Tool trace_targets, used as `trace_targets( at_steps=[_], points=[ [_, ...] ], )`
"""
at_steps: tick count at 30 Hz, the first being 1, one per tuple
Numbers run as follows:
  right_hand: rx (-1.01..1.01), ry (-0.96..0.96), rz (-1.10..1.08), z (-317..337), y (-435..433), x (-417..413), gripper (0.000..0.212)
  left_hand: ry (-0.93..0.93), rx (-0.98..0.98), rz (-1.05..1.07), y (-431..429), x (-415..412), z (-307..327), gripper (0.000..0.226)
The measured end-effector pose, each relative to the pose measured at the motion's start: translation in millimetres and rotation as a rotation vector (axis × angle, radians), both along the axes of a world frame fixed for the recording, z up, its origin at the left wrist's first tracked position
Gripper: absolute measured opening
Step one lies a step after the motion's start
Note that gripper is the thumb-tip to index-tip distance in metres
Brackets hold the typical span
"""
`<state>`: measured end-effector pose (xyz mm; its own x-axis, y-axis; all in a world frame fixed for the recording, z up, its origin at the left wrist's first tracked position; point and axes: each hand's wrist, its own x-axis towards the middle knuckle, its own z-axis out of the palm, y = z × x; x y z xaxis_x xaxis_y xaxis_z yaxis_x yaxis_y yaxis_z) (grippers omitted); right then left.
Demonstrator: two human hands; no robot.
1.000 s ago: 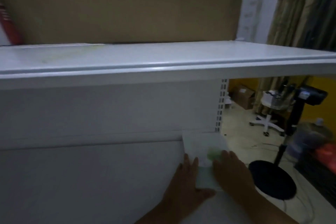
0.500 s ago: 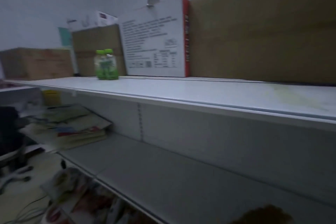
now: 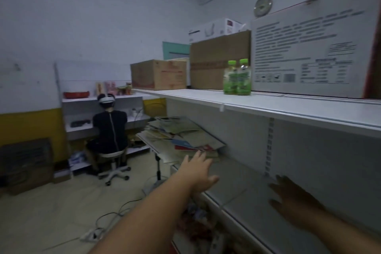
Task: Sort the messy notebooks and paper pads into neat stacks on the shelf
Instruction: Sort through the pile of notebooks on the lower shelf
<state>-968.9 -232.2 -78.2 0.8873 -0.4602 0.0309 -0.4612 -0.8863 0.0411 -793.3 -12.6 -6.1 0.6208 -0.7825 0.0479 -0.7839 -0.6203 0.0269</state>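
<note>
A messy pile of notebooks and paper pads (image 3: 181, 138) lies at the far left end of the white middle shelf (image 3: 243, 183), some leaning and overhanging the edge. My left hand (image 3: 199, 173) stretches out toward that pile with fingers straight and spread, holding nothing; its fingertips are just short of the nearest pad. My right hand (image 3: 292, 198) hovers over the bare shelf surface to the right, fingers spread and empty, in shadow.
The top shelf (image 3: 268, 103) carries cardboard boxes (image 3: 158, 74), two green bottles (image 3: 237, 78) and a large white printed box (image 3: 313, 51). A person (image 3: 110, 130) sits on a stool at a far desk. Cables run across the floor (image 3: 61, 212). More items lie on the shelf below.
The view has swung left from the shelf's right end to its left. Both hands left the white pad they were pressing; the left hand now reaches toward the messy pile.
</note>
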Motion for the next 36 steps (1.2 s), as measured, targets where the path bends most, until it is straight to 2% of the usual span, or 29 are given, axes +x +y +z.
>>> trace_targets(
  at_steps=[2,4,10,17,20,25,29,34,36],
  points=[
    [-0.031,-0.080,0.138,20,48,58,0.059,-0.027,0.009,0.056,32,31,5,0.068],
    [0.041,-0.087,0.181,20,70,101,0.064,-0.050,0.015,0.105,55,56,7,0.067],
    [0.043,-0.029,0.316,28,106,189,0.068,0.010,0.012,0.199,89,126,-9,0.067],
    [0.139,-0.096,0.383,20,107,310,0.070,-0.022,0.051,0.234,85,224,-20,0.062],
    [0.116,-0.124,0.427,21,99,364,0.064,-0.072,0.099,0.216,78,272,-13,0.061],
    [0.084,-0.269,0.487,32,89,448,0.060,-0.159,-0.002,0.233,79,345,15,0.057],
    [0.118,-0.246,0.506,25,84,486,0.069,-0.095,0.083,0.255,80,397,16,0.063],
    [0.061,-0.231,0.489,14,61,523,0.063,-0.084,0.042,0.182,64,460,14,0.064],
    [0.047,-0.210,0.438,11,49,539,0.075,-0.080,0.029,0.125,53,484,12,0.064]
  ],
)
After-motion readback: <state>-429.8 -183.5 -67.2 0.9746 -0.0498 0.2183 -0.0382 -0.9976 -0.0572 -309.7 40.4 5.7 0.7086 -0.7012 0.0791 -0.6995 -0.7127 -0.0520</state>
